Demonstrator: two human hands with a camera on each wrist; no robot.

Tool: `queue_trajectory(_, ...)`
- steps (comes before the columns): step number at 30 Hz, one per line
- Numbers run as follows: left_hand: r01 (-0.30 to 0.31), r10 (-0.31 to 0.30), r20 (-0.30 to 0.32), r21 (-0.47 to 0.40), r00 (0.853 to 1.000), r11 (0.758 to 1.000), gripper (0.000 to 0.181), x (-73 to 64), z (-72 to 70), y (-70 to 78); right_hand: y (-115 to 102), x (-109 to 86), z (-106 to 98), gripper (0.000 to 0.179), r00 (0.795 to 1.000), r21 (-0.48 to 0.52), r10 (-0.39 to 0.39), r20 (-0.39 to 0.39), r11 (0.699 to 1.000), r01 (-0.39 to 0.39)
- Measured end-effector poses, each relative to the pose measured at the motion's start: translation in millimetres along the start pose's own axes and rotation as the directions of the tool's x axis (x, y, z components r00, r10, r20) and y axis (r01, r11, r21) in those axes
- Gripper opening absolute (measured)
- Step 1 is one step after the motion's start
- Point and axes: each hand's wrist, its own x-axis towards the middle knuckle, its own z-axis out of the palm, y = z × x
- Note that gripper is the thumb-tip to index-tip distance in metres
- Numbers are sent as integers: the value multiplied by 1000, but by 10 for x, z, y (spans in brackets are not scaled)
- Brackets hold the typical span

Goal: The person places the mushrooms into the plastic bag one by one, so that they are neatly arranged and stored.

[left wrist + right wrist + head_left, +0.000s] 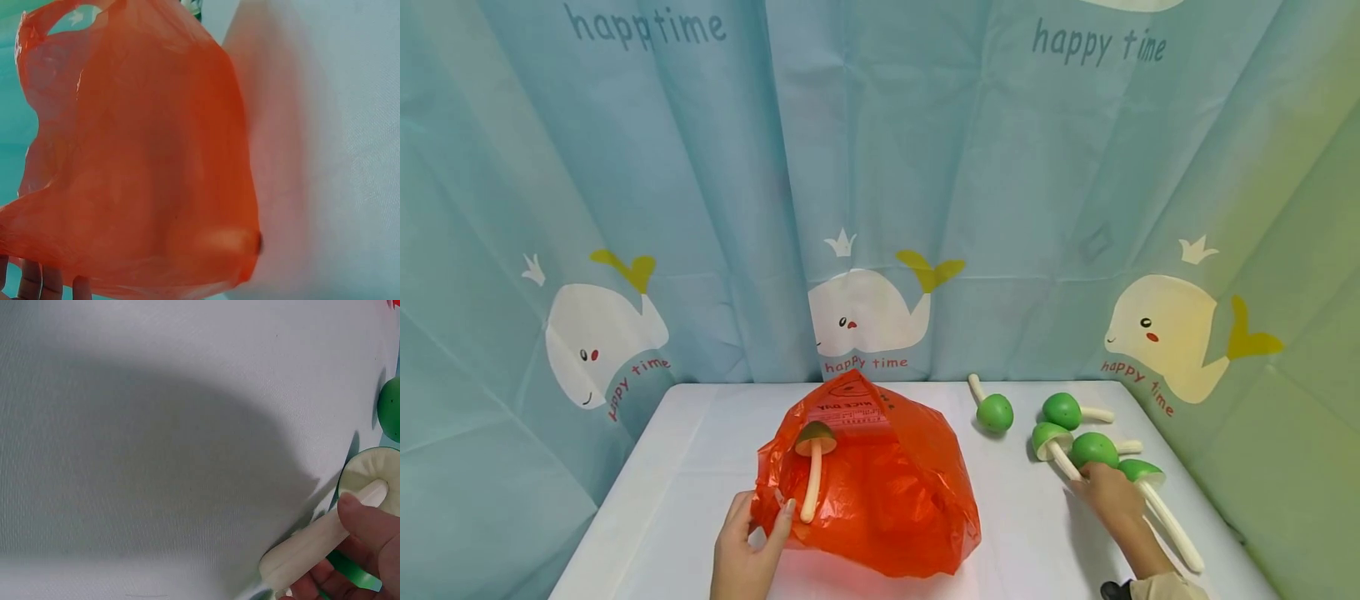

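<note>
A red plastic bag (887,492) lies with its mouth spread toward me. My left hand (748,542) pinches the left edge of its mouth between thumb and fingers. Inside the bag, near that hand, is a toy mushroom (815,475) with a dark cap and pale stem. At the right, my right hand (1112,496) grips the white stem of a green-capped toy mushroom (1051,443). In the right wrist view the thumb lies over that stem (312,550). The left wrist view shows the bag's outer side (156,156) and a few fingertips.
More green-capped mushrooms lie around my right hand: one behind (1063,411), one beside it (1095,450), and a long-stemmed one (1165,508) at the right. Another mushroom (994,412) sits farther back, near the bag. A whale-printed curtain (880,167) rises behind the white table (692,467).
</note>
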Motion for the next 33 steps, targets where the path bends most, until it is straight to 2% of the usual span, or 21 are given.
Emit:
queue_trajectory(6, -26, 26, -8, -3, 1000, 1000, 16, -4, 1, -15, 10, 7, 46, 32, 999, 5, -41, -28, 999, 41)
queue_trajectory(13, -29, 29, -11, -9, 1000, 1000, 16, -2, -4, -17, 10, 29, 67, 15, 998, 36, -58, -30, 998, 59)
queue_trajectory(21, -17, 17, 0, -4, 1000, 1000, 17, -3, 1, -6, -26, 13, 60, 15, 998, 60, -49, -25, 997, 51)
queue_trajectory(27, -2, 2, 8, -8, 1000, 1000, 17, 4, -2, 1, -109, -20, 37, 12, 994, 102, -79, -77, 991, 86)
queue_trajectory(33, 1, 0, 11, -21, 1000, 1000, 19, 3, -4, 3, -222, -21, 5, 9, 981, 143, -136, -136, 977, 155)
